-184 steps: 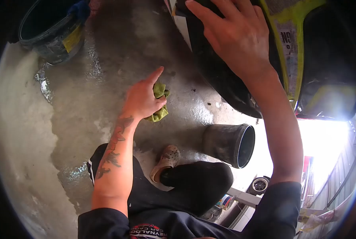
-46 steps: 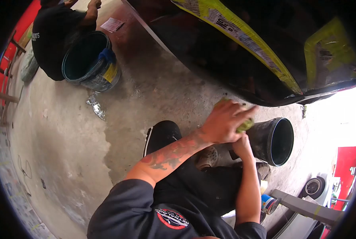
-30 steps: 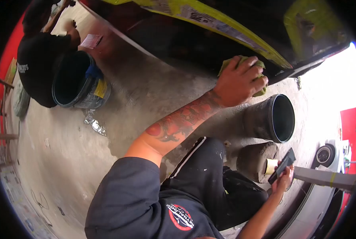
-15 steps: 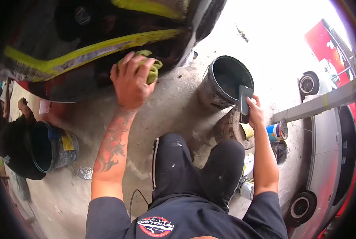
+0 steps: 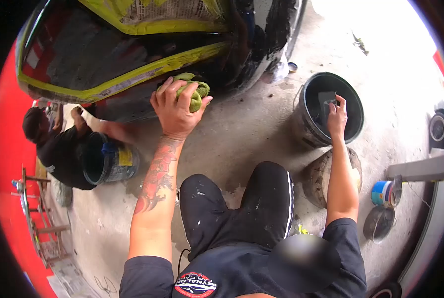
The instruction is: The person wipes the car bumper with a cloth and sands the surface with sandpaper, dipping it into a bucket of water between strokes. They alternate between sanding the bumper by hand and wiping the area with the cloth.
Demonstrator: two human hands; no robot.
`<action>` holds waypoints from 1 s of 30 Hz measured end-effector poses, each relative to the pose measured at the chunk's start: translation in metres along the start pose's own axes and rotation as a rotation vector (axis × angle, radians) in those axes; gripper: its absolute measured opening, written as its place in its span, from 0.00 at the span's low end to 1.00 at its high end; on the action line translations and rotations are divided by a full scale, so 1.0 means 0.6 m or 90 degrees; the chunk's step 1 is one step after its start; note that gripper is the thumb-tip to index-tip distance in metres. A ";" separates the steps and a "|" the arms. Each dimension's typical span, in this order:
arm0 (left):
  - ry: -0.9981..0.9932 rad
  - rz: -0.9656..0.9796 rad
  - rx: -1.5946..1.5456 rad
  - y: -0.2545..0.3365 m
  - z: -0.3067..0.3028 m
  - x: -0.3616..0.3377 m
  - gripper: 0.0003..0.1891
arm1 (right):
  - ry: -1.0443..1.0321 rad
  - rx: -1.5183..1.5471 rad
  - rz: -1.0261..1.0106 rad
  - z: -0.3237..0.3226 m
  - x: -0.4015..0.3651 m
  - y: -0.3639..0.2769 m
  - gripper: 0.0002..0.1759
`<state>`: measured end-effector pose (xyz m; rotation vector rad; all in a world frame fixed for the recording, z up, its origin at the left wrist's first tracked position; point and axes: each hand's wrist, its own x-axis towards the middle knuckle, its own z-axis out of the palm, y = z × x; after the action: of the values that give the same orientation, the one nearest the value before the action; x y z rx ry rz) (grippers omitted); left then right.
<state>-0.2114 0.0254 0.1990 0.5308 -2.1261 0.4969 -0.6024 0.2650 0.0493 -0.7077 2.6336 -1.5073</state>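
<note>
The left hand (image 5: pixel 175 111) is raised against the lower body of a black car (image 5: pixel 132 54), its fingers (image 5: pixel 163 94) curled tight around a bunched green cloth (image 5: pixel 194 92) that presses on the dark panel just below a strip of yellow masking tape (image 5: pixel 132 82). The tattooed forearm runs up from the person's shoulder to that spot, at the far side of the concrete floor (image 5: pixel 242 134) where the car stands. The right hand (image 5: pixel 337 116) reaches over the rim of a black bucket (image 5: pixel 301 129) standing on the floor to the right of the car's corner; its fingers pinch a dark flat block (image 5: pixel 326 99) that sits inside the bucket's mouth, though whether the block touches anything in there cannot be told. Just on the near side of this bucket is a round stump (image 5: pixel 319 176), partly hidden by the right arm, and to its right stand a blue tin (image 5: pixel 381 192) and a dark bowl (image 5: pixel 378 223). At the left side of the floor a co-worker in dark clothes (image 5: pixel 58 149) crouches by the car, with a second bucket (image 5: pixel 115 166) bearing a yellow label just beside them.
</note>
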 end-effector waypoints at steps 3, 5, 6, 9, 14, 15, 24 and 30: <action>-0.064 0.001 0.031 0.015 -0.017 0.022 0.23 | -0.068 -0.045 -0.007 0.031 0.016 0.037 0.27; -0.073 0.039 0.023 0.021 -0.013 0.044 0.23 | -0.189 -0.068 -0.191 0.067 0.064 0.166 0.28; -0.079 0.050 0.020 0.023 -0.006 0.050 0.24 | -0.259 -0.111 -0.135 0.072 0.073 0.179 0.26; -0.096 0.068 0.010 0.028 0.007 0.060 0.28 | -0.397 -0.278 -0.119 0.105 0.101 0.241 0.31; -0.117 0.070 0.042 0.028 0.009 0.053 0.30 | -0.741 -0.597 0.003 0.116 0.121 0.249 0.23; -0.113 0.073 0.049 0.028 0.009 0.053 0.30 | -0.856 -0.706 -0.038 0.138 0.122 0.277 0.20; -0.130 0.028 0.013 0.042 -0.013 0.061 0.29 | -0.954 -0.753 -0.035 0.155 0.048 0.319 0.17; -0.099 0.040 0.048 0.029 0.011 0.040 0.34 | -0.973 -0.760 -0.110 0.137 0.023 0.254 0.17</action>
<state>-0.2378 0.0316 0.2121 0.5628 -2.2853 0.5897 -0.6516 0.2580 -0.1171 -1.2882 1.7554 0.7642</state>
